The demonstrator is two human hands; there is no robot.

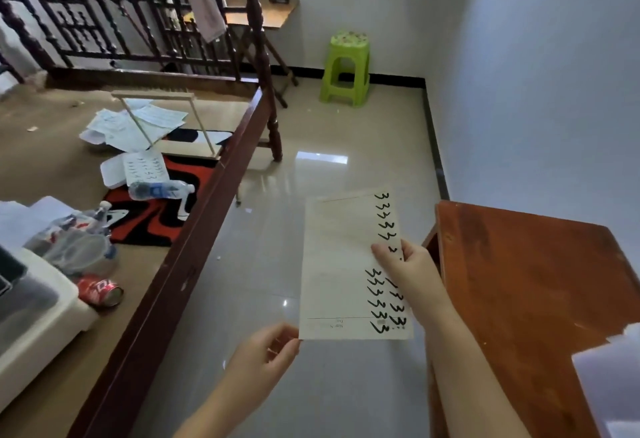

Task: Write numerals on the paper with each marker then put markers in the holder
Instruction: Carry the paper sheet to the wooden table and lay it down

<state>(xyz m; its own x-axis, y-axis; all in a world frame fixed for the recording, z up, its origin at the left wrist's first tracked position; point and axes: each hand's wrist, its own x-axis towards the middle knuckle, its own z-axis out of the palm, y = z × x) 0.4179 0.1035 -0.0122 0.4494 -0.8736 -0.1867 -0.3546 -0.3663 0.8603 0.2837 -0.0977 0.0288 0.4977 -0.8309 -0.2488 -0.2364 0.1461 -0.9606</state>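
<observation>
I hold a sheet of paper (339,264) in the air over the tiled floor, between the bed and the table. Black numerals "3" run in columns along its right side. My left hand (268,354) pinches the paper's lower left corner. My right hand (407,268) grips its right edge about halfway up, covering some numerals. No marker and no holder are in view.
A reddish wooden table (526,299) stands at the right with white paper (609,378) on its near corner. At the left is a bed with a dark wooden rail (194,229), loose papers (138,126), plastic bottles (161,190), a red can (100,291). A green stool (346,67) is behind.
</observation>
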